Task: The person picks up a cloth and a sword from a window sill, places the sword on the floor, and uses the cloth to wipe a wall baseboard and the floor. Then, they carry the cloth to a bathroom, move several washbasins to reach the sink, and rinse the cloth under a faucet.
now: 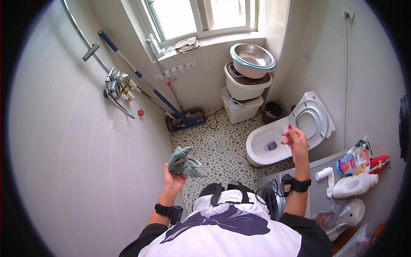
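Note:
A crumpled grey-green cloth (182,163) with pale loops or edging is gripped in my left hand (175,183), held above the pebble-patterned floor (218,151). My right hand (297,143) is raised beside the white toilet (255,157), fingers loosely bent and somewhat apart, and I see nothing in it. From this view it overlaps the toilet's raised seat (323,120). Purple colour shows at the bottom of the bowl. Both of my wrists wear black straps with small boxes.
Left of the window stand a floor mop (154,91) and a cordless floor sweeper head (192,120). Stacked tubs (242,109) carry a steel basin (253,54). A bin (273,110) is near the toilet. Bottles, including a white jug (351,186), and a paper roll (324,173) line the right-hand counter.

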Available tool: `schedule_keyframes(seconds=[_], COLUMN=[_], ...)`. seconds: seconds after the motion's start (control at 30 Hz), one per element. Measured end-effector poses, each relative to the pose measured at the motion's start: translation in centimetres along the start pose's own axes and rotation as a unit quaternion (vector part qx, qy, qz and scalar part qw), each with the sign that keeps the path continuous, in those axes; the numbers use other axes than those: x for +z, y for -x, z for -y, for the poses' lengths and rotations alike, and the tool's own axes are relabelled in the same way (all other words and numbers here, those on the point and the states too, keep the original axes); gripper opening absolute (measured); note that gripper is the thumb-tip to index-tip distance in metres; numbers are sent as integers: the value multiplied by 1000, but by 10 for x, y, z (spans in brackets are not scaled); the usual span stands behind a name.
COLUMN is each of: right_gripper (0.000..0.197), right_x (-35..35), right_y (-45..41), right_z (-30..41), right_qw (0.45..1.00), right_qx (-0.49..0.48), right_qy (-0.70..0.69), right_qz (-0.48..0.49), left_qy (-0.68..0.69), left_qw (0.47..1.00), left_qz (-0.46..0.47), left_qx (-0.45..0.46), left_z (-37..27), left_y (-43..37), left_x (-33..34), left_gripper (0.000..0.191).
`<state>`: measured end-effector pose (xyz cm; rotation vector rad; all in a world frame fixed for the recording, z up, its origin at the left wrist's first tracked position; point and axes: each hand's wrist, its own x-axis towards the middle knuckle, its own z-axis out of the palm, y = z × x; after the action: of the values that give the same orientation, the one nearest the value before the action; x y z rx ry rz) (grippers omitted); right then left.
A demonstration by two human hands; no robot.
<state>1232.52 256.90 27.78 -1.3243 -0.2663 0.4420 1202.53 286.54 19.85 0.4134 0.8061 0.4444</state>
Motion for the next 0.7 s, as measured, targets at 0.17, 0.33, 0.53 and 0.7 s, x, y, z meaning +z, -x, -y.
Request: schedule_keyframes(seconds=[0.17, 0.33, 0.53, 0.7], right_gripper=[23, 13, 7, 10], right_x=[76, 95, 72, 46], right_y=[-139, -239, -308, -391], right_z=[-1, -29, -40, -47], right_qw=[995, 991, 982, 934], right_qx=[52, 14, 16, -15], right_qy=[2, 120, 187, 351], right_qz=[85, 56, -34, -69], left_qy=[61, 10, -82, -151], left_qw=[997, 995, 995, 986], left_qz=[-3, -70, 56, 65], left_qx=[45, 65, -31, -40], left_z=[-84, -131, -172, -182], left_y=[-92, -207, -341, -413], left_x=[13, 50, 131, 217], left_gripper=[47, 45, 37, 38])
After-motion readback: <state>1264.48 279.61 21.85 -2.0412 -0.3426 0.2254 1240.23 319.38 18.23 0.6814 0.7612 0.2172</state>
